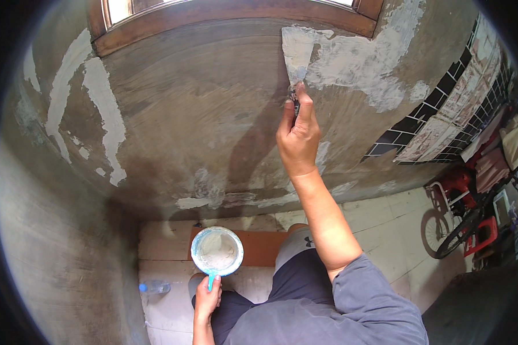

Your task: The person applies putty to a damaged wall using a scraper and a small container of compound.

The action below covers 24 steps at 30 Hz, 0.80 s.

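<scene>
Firstly, the right hand is closed around the dark handle of a scraper, with its back toward the viewer, the thumb along the handle's left side and a finger stretched up toward the blade. The wide blade points upward, away from the hand, and bears a pale coat; it lies at the wall, though whether its whole edge touches cannot be told.

The left hand, below and to the left of the right hand, has its fingers wrapped about the short handle of a light blue pot. The pot sits just above this hand, mouth facing the viewer, with whitish paste inside and smears on its rim.

Immediately up and right of the right hand, a broad pale patch covers the wall, reaching the blade's right side. Further above the hand runs a brown wooden window frame. Well to the left of the hand, pale streaks mark the brownish-grey surface.

To the right of the right hand, black tile-patterned covering is noted on the wall; beyond and below it stands a bicycle wheel. An orange-brown board lies behind the pot, on the floor. Left of the left hand, a clear bottle lies on its side.
</scene>
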Available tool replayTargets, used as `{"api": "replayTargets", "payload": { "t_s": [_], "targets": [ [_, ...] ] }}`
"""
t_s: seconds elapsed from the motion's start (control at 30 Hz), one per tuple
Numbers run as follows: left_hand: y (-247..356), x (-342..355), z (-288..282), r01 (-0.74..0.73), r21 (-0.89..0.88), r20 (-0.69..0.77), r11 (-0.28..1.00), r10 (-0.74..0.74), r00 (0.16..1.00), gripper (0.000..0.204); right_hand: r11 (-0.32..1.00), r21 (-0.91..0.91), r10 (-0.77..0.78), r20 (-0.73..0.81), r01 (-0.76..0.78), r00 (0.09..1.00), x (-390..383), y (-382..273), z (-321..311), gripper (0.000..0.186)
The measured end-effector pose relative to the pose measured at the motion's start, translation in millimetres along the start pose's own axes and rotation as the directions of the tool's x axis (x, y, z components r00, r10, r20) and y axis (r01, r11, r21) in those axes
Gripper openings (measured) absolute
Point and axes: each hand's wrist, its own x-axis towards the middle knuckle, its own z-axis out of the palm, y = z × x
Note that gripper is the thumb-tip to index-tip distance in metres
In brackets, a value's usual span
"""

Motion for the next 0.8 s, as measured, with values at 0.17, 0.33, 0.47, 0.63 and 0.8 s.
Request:
{"api": "replayTargets", "payload": {
  "t_s": [0.17, 0.33, 0.47, 0.63, 0.8],
  "targets": [
    [3, 3, -1, 0.014, 0.033, 0.004, 0.999, -0.014, 1.0, 0.035, 0.997, 0.018, 0.069, 0.1, -0.071, 0.993, 0, 0, -8, 0.034],
    [10, 6, 4, -0.018, 0.047, 0.025, 0.999, 0.017, 1.0, 0.037, 0.989, 0.075, 0.117, 0.159, -0.13, 0.98, -15, -10, -27, 0.031],
    [16, 6, 8, -0.047, 0.077, 0.035, 0.996, 0.044, 0.998, 0.037, 0.996, 0.089, -0.014, 0.037, 0.011, 0.999, -21, -13, -46, 0.031],
    [12, 5, 8, -0.059, 0.095, 0.04, 0.994, 0.056, 0.998, 0.037, 1.0, 0.028, 0.004, 0.033, -0.005, 0.999, 8, -27, -57, 0.034],
    [13, 2, 10, -0.052, 0.066, 0.047, 0.996, 0.049, 0.998, 0.036, 0.997, -0.079, 0.027, 0.083, -0.02, 0.996, 24, -15, -70, 0.033]
  ]
}}
